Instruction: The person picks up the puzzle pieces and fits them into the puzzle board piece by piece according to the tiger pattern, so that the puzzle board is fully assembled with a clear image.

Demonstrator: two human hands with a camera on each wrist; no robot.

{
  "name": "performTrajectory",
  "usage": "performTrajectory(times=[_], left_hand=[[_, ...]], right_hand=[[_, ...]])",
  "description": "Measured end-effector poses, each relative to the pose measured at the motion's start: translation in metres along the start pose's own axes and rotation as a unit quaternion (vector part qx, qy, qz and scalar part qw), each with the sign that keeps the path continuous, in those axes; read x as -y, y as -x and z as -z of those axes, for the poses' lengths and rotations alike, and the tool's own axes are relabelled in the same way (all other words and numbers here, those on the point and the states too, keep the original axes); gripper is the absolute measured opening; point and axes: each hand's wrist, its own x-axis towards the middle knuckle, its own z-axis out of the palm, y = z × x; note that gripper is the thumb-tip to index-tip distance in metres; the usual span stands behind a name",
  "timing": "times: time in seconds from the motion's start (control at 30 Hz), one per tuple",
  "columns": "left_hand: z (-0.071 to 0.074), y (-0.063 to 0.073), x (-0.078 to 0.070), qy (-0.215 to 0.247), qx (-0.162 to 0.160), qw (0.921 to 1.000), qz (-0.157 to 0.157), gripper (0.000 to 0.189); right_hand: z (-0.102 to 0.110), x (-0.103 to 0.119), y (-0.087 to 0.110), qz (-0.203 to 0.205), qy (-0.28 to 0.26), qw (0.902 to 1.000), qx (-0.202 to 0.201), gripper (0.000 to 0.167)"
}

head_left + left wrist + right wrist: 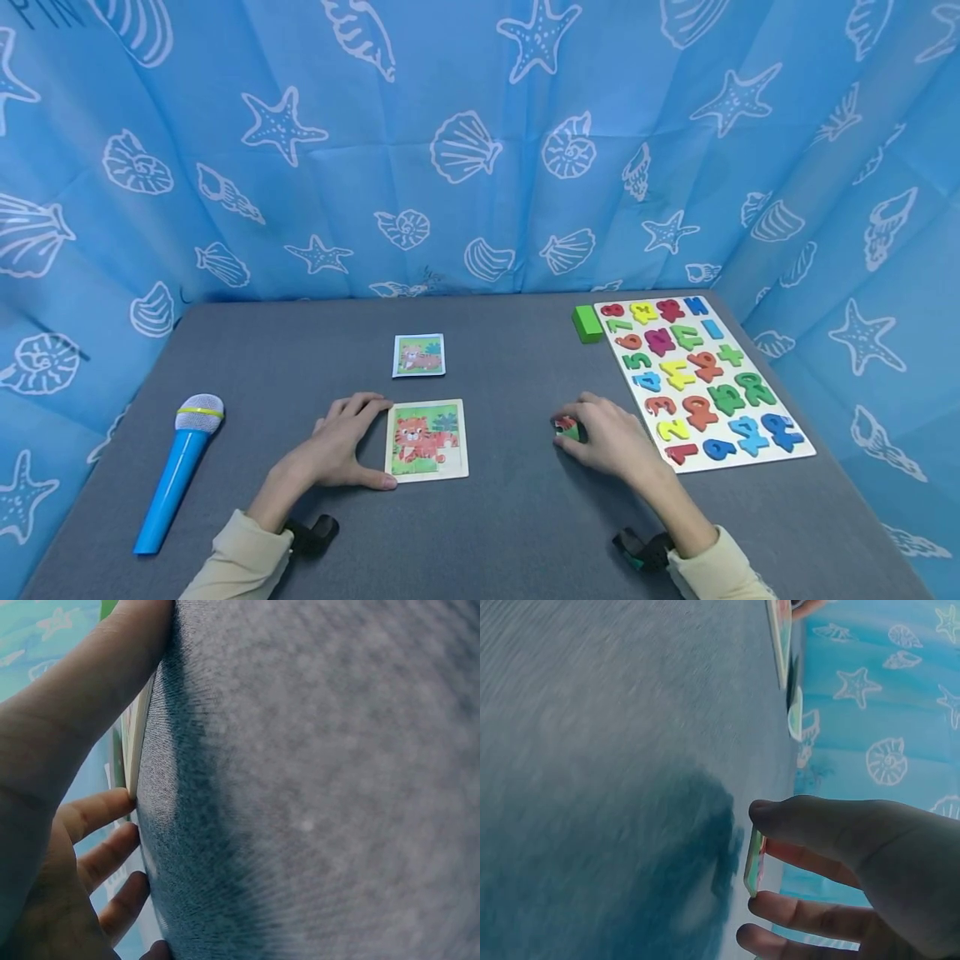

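Note:
A square jigsaw puzzle [453, 477] with a tiger picture lies on the table, a gap at its lower right. My left hand [339, 446] touches the left side of its frame, fingertips by the upper corner and thumb by the lower one. In the left wrist view, straight fingers [101, 814] meet the pale board edge [139, 742]. To the right, my right hand [609, 437] pinches a small puzzle piece [567, 427], green and red, between thumb and fingers. The right wrist view shows this piece [754, 861] edge-on, partly hidden by the thumb.
Behind the puzzle lies a small tiger picture card [418, 356]. A blue toy microphone [176, 479] is at the left. At the right are a number puzzle board [720, 458] and a green block [587, 323]. A blue shell-patterned curtain [480, 208] hangs behind the grey table [502, 550].

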Motion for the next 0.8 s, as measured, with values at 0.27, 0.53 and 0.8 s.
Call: performTrajectory(times=[0.27,0.53,0.8], left_hand=[[0.000,-0.001,0.000,-0.004,0.005,1.0000,0.007,0.111],[-0.002,-0.001,0.002,-0.007,0.001,1.0000,0.002,0.111],[-0.002,-0.001,0.002,-0.004,0.006,1.0000,0.006,0.112]], right_hand=[[-0.004,0.022,-0.009,0.013,-0.003,0.9999,0.002,0.032],[-0.007,0.041,-0.020,0.010,0.004,0.9998,0.017,0.032],[-0.014,0.055,-0.026,0.018,0.012,0.9995,0.025,0.029]])
